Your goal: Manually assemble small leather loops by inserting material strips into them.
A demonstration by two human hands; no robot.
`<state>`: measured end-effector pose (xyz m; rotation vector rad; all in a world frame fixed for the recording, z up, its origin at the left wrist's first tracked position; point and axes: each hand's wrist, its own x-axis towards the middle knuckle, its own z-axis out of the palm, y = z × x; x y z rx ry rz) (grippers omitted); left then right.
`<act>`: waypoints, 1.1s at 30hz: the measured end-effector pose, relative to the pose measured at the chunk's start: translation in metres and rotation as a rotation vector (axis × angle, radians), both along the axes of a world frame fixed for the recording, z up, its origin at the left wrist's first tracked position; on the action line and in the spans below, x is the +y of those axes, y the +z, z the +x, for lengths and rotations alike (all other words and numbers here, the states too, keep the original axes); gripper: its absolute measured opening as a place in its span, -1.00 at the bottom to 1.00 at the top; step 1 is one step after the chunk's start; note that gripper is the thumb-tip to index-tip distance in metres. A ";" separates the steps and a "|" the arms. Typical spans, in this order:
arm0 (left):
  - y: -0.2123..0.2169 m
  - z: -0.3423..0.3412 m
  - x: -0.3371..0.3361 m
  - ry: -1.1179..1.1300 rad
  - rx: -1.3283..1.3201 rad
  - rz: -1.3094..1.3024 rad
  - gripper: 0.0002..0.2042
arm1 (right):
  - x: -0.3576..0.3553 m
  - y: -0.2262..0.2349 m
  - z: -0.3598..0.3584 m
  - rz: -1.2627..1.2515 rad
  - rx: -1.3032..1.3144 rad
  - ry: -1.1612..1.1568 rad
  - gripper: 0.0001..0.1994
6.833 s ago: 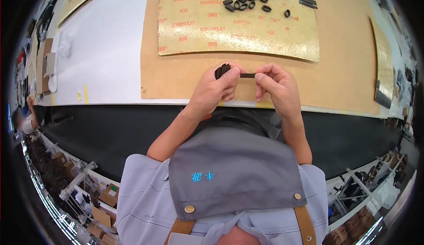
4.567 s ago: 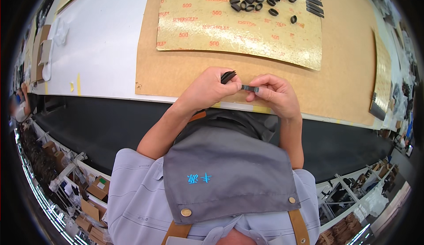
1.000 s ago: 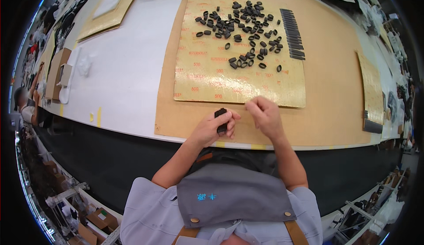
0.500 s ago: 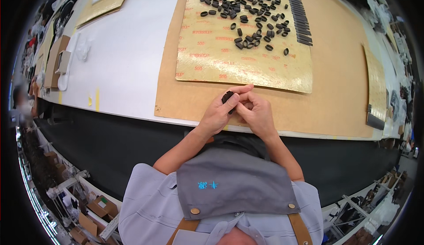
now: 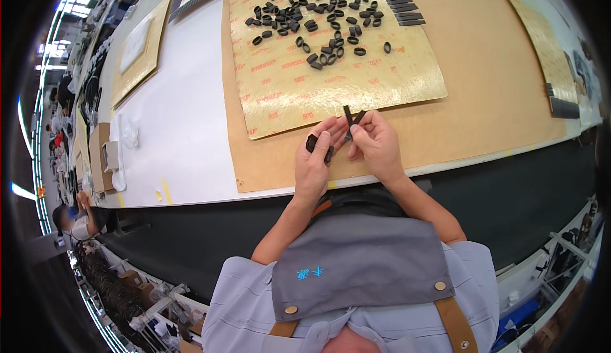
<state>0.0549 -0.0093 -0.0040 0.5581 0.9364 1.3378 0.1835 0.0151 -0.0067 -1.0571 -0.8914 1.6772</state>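
A stack of thin black strips (image 5: 311, 143) is held in the person's left hand (image 5: 314, 165), above the front edge of the work surface. The stack is gripped beneath the thumb, and its dark ends are seen on both sides of it; the fingers are extended toward the other hand. By the right hand (image 5: 377, 146), narrowed to a pinch, two slim black strips (image 5: 358, 117) are held between thumb and fingers, their upper ends spread apart in a V. Whether the nearer strip is also touched by the left fingertips cannot be told.

Just beyond the hands, a glossy golden sheet with red print (image 5: 344, 89) is laid on a broad tan board (image 5: 471, 92), by which part of a long white table (image 5: 184, 136) is covered. Many short black oval loops (image 5: 360, 51) are scattered over the far half of the golden sheet, and a row of flat black strips (image 5: 405, 15) is lined up along its far right edge.

At the right, another golden sheet (image 5: 538, 41) is placed, with dark strips (image 5: 563, 108) set at its near end. At the left of the table, a brown cardboard box (image 5: 100, 155) and crumpled clear plastic (image 5: 130, 134) are seen. A grey apron with tan straps (image 5: 363, 257) is worn by the person.
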 end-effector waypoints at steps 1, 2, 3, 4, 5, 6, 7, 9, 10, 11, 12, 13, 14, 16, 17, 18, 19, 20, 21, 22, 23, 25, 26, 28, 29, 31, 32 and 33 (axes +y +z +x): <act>0.000 -0.001 0.001 -0.009 0.007 -0.004 -0.66 | 0.001 -0.002 0.001 0.006 0.043 -0.116 -0.92; 0.001 -0.003 0.001 -0.002 0.023 0.003 -0.66 | 0.004 -0.003 0.004 0.029 0.053 -0.157 -0.92; 0.000 -0.006 0.001 0.009 0.037 0.010 -0.66 | 0.006 -0.004 0.009 0.024 0.058 -0.159 -0.92; -0.004 -0.009 -0.002 0.021 0.066 -0.022 -0.68 | 0.008 -0.005 0.013 0.016 0.056 -0.022 -0.94; -0.006 -0.013 -0.002 0.020 0.070 -0.026 -0.68 | 0.008 -0.004 0.015 0.009 0.054 0.115 -0.95; -0.006 -0.016 -0.001 -0.084 0.112 0.003 -0.70 | 0.007 0.003 0.014 -0.020 0.004 0.188 -0.93; -0.005 -0.017 0.000 -0.187 0.154 0.031 -0.72 | 0.005 0.004 0.011 -0.022 0.006 0.190 -0.93; -0.002 -0.009 -0.001 -0.133 0.239 -0.018 -0.78 | 0.001 0.005 0.007 -0.086 0.016 0.311 -0.93; -0.001 -0.007 0.000 -0.103 0.232 -0.050 -0.81 | -0.001 0.002 0.004 -0.078 0.011 0.269 -0.94; 0.001 -0.006 0.002 -0.073 0.226 -0.081 -0.84 | -0.002 0.002 0.001 -0.079 0.011 0.269 -0.94; 0.006 -0.005 0.003 -0.059 0.200 -0.102 -0.85 | -0.004 0.002 -0.002 -0.059 0.043 0.170 -0.94; 0.005 -0.006 0.003 -0.059 0.202 -0.103 -0.85 | -0.005 0.001 -0.003 -0.039 0.073 0.069 -0.95; 0.003 -0.008 0.003 -0.058 0.153 -0.110 -0.86 | -0.004 0.001 -0.002 -0.041 0.075 0.069 -0.95; 0.003 -0.009 0.003 -0.060 0.104 -0.118 -0.87 | -0.002 -0.001 0.001 -0.033 0.091 0.096 -0.96; 0.006 -0.009 0.002 -0.052 0.123 -0.147 -0.86 | -0.002 -0.001 0.001 -0.035 0.092 0.095 -0.96; 0.007 -0.008 0.002 -0.044 0.142 -0.176 -0.85 | -0.003 -0.002 0.002 -0.033 0.097 0.129 -0.96; 0.007 -0.007 0.002 -0.046 0.141 -0.177 -0.85 | -0.003 -0.003 0.002 -0.031 0.103 0.164 -0.96; 0.007 -0.005 0.002 -0.049 0.212 -0.143 -0.84 | -0.004 -0.003 0.002 -0.032 0.103 0.163 -0.96; 0.007 -0.004 0.002 -0.051 0.281 -0.109 -0.82 | -0.005 -0.004 0.001 -0.033 0.089 0.178 -0.96; 0.008 -0.002 0.003 -0.051 0.281 -0.110 -0.82 | -0.005 -0.004 0.001 -0.035 0.076 0.193 -0.95; 0.011 -0.001 0.004 -0.060 0.274 -0.113 -0.82 | -0.006 -0.004 0.001 -0.036 0.076 0.193 -0.95; 0.011 -0.003 0.006 -0.068 0.268 -0.116 -0.82 | -0.006 -0.004 0.001 -0.021 0.091 0.217 -0.95; 0.007 -0.007 0.006 -0.066 0.219 -0.141 -0.83 | -0.006 -0.004 0.001 -0.022 0.092 0.218 -0.95; 0.004 -0.009 0.007 -0.062 0.168 -0.166 -0.83 | -0.006 -0.005 0.001 -0.037 0.174 0.139 -0.92; 0.004 -0.009 0.008 -0.018 0.129 -0.124 -0.83 | -0.005 -0.005 0.003 -0.038 0.174 0.139 -0.92; 0.005 -0.010 0.008 0.027 0.088 -0.085 -0.82 | 0.000 -0.006 0.011 -0.045 0.195 0.149 -0.88; 0.007 -0.014 0.008 -0.039 0.099 -0.117 -0.81 | 0.002 -0.006 0.014 -0.047 0.195 0.150 -0.88; 0.009 -0.018 0.007 -0.107 0.112 -0.150 -0.80 | 0.003 -0.006 0.017 -0.053 0.148 0.194 -0.90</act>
